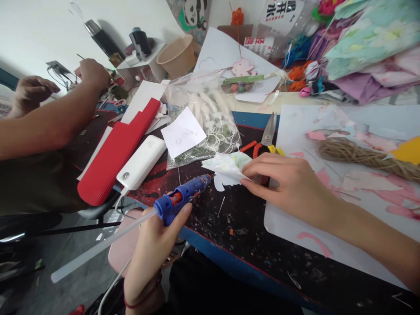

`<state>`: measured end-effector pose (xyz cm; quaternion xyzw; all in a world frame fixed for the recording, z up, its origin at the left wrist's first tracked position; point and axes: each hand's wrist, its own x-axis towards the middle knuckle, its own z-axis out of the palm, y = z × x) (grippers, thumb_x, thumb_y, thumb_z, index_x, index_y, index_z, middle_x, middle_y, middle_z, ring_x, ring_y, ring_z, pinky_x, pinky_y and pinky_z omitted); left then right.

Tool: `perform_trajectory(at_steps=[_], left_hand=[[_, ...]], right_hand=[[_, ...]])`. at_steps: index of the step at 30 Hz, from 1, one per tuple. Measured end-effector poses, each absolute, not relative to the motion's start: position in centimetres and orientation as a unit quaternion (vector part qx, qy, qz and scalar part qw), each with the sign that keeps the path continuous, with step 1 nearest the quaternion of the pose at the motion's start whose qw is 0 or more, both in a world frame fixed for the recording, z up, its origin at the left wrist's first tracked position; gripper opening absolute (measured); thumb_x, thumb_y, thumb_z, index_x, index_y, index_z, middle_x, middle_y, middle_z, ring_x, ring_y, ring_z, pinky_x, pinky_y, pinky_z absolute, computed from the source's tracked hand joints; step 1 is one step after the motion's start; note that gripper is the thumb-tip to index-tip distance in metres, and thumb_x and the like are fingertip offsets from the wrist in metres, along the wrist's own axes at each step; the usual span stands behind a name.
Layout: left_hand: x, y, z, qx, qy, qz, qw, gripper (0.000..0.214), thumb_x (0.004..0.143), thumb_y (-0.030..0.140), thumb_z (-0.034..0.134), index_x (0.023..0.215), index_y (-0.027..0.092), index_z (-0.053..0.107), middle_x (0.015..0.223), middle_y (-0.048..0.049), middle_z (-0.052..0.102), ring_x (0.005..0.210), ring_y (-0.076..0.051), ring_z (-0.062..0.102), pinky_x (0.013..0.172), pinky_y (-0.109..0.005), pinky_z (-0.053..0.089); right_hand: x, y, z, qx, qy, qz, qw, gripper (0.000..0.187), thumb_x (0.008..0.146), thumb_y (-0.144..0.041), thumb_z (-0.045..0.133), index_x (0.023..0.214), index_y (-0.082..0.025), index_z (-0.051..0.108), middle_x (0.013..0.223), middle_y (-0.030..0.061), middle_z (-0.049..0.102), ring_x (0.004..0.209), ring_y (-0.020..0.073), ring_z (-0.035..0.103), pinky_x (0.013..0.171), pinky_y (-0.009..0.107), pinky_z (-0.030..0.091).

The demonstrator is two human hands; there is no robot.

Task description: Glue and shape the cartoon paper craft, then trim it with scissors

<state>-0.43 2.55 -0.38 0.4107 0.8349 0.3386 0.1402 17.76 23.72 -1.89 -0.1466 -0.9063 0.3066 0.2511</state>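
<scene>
1. Our left grip is wrapped around a blue glue gun, over the near edge of the bench.
2. Our right grip pinches a pale patterned piece just beyond the gun's tip.
3. Across the bench's far edge, a clear bag holds white lengths, looped cord and greenery; a white paper lies on top.
4. Past that edge stands a tan tub; we cannot tell its contents.

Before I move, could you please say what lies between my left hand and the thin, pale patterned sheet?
The head view shows the blue plastic glue gun, held in your left hand, nozzle towards the patterned sheet.
</scene>
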Motion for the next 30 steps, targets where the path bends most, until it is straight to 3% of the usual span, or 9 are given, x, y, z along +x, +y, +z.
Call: perform_trajectory(at_steps=[6, 11, 19, 25, 30], left_hand=[[-0.3, 3.0, -0.5, 0.387, 0.845, 0.337, 0.152, 0.034, 0.091, 0.046, 0.064, 0.106, 0.017, 0.070, 0.085, -0.0028, 0.073, 0.073, -0.017, 0.065, 0.066, -0.027, 0.051], [-0.6, 3.4, -0.5, 0.412, 0.840, 0.316, 0.158, 0.031, 0.094, 0.045, 0.060, 0.100, 0.017, 0.071, 0.072, 0.0006, 0.070, 0.062, -0.014, 0.060, 0.057, -0.024, 0.047], [-0.3, 4.5, 0.5, 0.384, 0.852, 0.320, 0.159, 0.025, 0.093, 0.039, 0.062, 0.105, 0.019, 0.071, 0.092, -0.0019, 0.077, 0.082, -0.019, 0.070, 0.071, -0.025, 0.054], [-0.6, 4.2, -0.6, 0.380, 0.854, 0.328, 0.136, 0.030, 0.092, 0.045, 0.063, 0.105, 0.018, 0.070, 0.088, -0.0009, 0.075, 0.076, -0.017, 0.066, 0.065, -0.025, 0.051], [-0.8, 4.4, -1.0, 0.399, 0.824, 0.372, 0.153, 0.028, 0.095, 0.042, 0.061, 0.110, 0.020, 0.070, 0.102, -0.0017, 0.076, 0.093, -0.019, 0.068, 0.081, -0.028, 0.053]], right_hand=[[17.8, 23.7, -1.8, -0.147, -0.907, 0.297, 0.261, 0.012, 0.091, -0.016, 0.065, 0.080, -0.017, 0.068, 0.078, 0.0027, 0.071, 0.067, 0.0145, 0.061, 0.063, 0.029, 0.046], [17.8, 23.7, -1.8, -0.153, -0.907, 0.296, 0.260, 0.014, 0.092, -0.017, 0.063, 0.078, -0.019, 0.067, 0.079, 0.0021, 0.071, 0.066, 0.0142, 0.062, 0.061, 0.028, 0.045], [17.7, 23.6, -1.6, -0.165, -0.909, 0.287, 0.254, 0.015, 0.090, -0.018, 0.065, 0.076, -0.020, 0.065, 0.079, 0.0006, 0.071, 0.064, 0.0138, 0.063, 0.060, 0.028, 0.046], [17.8, 23.5, -1.5, -0.171, -0.912, 0.275, 0.254, 0.016, 0.090, -0.020, 0.065, 0.074, -0.021, 0.063, 0.078, 0.0003, 0.072, 0.061, 0.0135, 0.063, 0.058, 0.028, 0.046], [17.8, 23.6, -1.4, -0.175, -0.910, 0.281, 0.249, 0.019, 0.092, -0.023, 0.064, 0.073, -0.022, 0.061, 0.077, 0.0006, 0.072, 0.060, 0.0153, 0.063, 0.054, 0.029, 0.047]])
